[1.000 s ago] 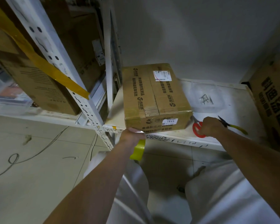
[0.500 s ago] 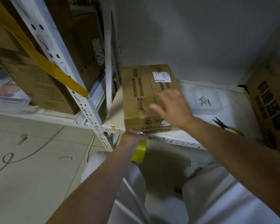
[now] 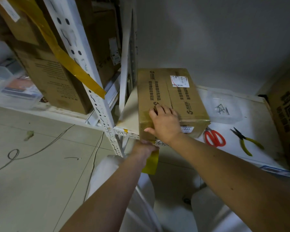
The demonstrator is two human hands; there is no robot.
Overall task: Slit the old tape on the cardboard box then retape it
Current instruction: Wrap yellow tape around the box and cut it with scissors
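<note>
Step in hand: the retaping stage, as I judge it, because yellowish tape [image 3: 143, 114] already crosses the near end of the box top and the scissors lie set down.
Box place: the cardboard box [image 3: 171, 97] sits on the white shelf [image 3: 251, 131], at its left front corner, close to the upright post [image 3: 124, 67].
Box long axis: it runs from the front edge of the shelf back toward the wall, with 1 short end facing the person.
Box facing: top flaps up; the centre seam follows the long axis; a white label [image 3: 178, 80] is on the far part of the top and a small sticker [image 3: 186, 129] is on the near end face.
Right hand: the right hand [image 3: 164, 123] lies flat on the near left part of the top, fingers straight and slightly spread, thumb down over the front edge, pressing on the tape.
Left hand: the left hand [image 3: 145, 146] is at the lower front edge of the box, gripping a yellow tape strip [image 3: 151, 162] that hangs below it; how the fingers lie round it is partly hidden.
Next move calls for: likely smoothing the strip flat along the top and over the edge, while the left hand keeps the strip taut.
Tools: red-handled scissors [image 3: 214, 137] and yellow-handled pliers [image 3: 246, 142] lie on the shelf to the right of the box, apart from both hands.
Risk: slack tape could wrinkle at the corner.
</note>
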